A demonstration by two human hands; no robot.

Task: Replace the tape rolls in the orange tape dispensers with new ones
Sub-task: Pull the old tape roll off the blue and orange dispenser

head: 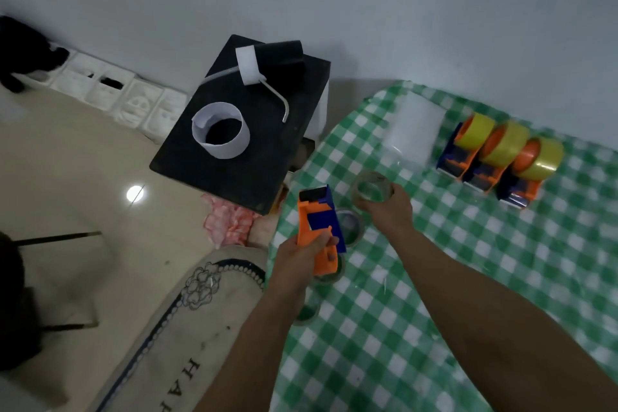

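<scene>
1. Gripping the dispenser point(321, 227): left hand point(306, 256) is curled round the orange handle with the thumb on top, forearm coming in from the bottom edge.
2. Dispenser sits above the table's left edge, black-roller end pointing up and away. Hard orange plastic with a blue side plate.
3. Right hand point(391, 211) pinches a roll point(372, 190) by its near rim, arm stretched out over the table. It's a thin clear ring and the checks show through it. It's just right of the dispenser's head. Can't tell if it touches the table.
4. Spare rolls point(351, 227), clear, lie flat under and behind the left hand, partly hidden.
5. Tablecloth point(434, 278): glossy green-white check.
6. Far right: three loaded dispensers point(495, 157) in a tight row, each carrying a yellow roll.
7. Clear plastic tub point(414, 130) just left of that row. Contents: can't tell.
8. Off the table: black box point(234, 177) with a white paper ring point(220, 134) and a paint roller point(271, 63) on top.
</scene>
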